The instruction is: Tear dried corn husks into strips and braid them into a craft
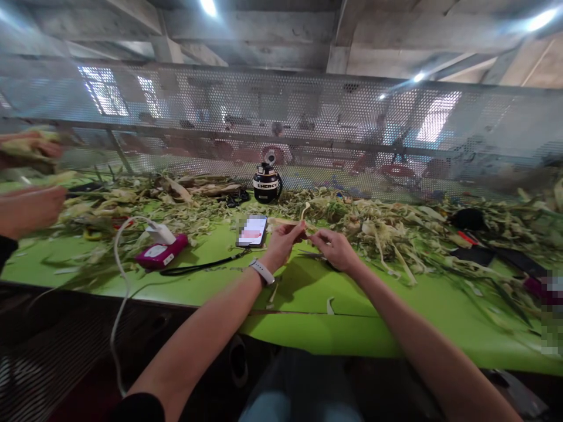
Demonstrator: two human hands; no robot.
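My left hand (281, 245), with a white band on the wrist, is closed in a pinch above the green tabletop. Out of its fingertips rises a pale strip of husk (306, 208), curled at the top. My right hand (335, 248) meets it from the right, thumb and fingers pinched together near the same strip. What exactly lies between the right fingertips is too small to make out. Under the hands a thin grey metallic piece (311, 254) shows in part. Left of my left hand lies a phone (251, 231) with a lit screen and a black strap.
Heaps of husk strips (378, 228) cover the back of the green table (369, 334). A black jug (265, 184) stands behind the phone. At left are a magenta power block (160, 252) with a white cable and another person's hands (33, 208). A perforated metal screen (299, 117) rises behind.
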